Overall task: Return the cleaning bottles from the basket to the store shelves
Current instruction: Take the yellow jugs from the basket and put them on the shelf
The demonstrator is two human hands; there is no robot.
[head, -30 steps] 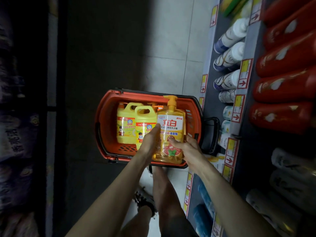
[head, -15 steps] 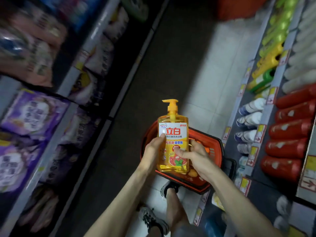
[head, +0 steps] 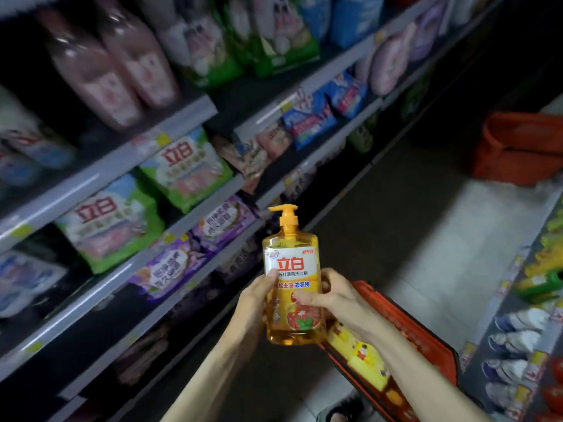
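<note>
Yellow bottle [head: 291, 263] gripped: left fingers [head: 270, 281], right fingers [head: 308, 298] curled round.

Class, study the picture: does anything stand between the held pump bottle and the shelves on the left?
Nothing visible: open air lies between the pump bottle, held by the left hand and right hand, and the shelves. Purple bags fill the nearest shelf.

Upright yellow pump bottle [head: 292, 287] above orange basket [head: 426, 345].
</note>
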